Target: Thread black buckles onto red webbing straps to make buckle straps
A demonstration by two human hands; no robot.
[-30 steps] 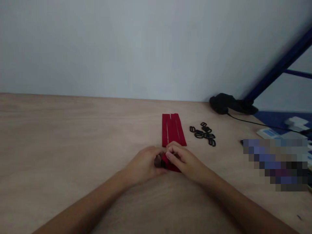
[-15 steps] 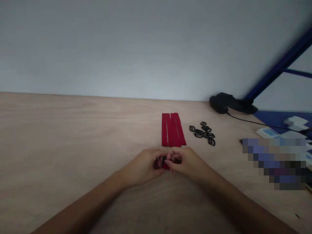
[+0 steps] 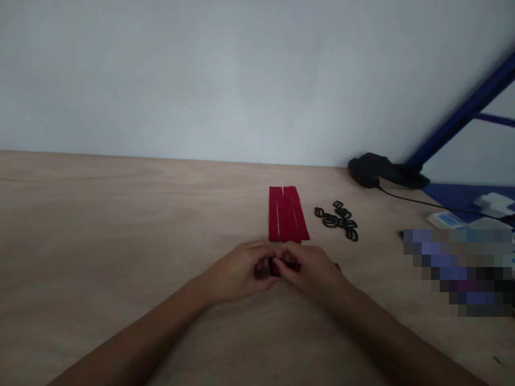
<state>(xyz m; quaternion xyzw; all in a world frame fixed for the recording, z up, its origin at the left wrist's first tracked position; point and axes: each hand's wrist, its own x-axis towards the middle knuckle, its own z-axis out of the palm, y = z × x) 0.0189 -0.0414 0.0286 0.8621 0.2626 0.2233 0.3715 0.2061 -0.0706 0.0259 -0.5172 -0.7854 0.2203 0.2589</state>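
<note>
At the middle of the table, my left hand [image 3: 239,273] is closed on a small black slider buckle [image 3: 271,266], mostly hidden by the fingers. Pressed up against it, my right hand [image 3: 314,268] pinches a piece of red webbing strap [image 3: 277,270] at the buckle. A bit of red also shows beyond the right hand's outer side. Whether the strap passes through the buckle cannot be made out. Just past my hands lie several flat red webbing straps [image 3: 285,214] side by side. To their right is a loose group of black slider buckles [image 3: 341,223].
A black device [image 3: 386,170] with a cable [image 3: 422,201] rests at the back right by the pale wall [image 3: 201,80]. A white and blue packet [image 3: 446,220] and a pixelated patch are at the right. Wooden table [image 3: 100,225] extends left.
My right hand has turned slightly, and red strap now shows beyond its outer side. The fingers stay together at the buckle. The whole view has shifted a little.
</note>
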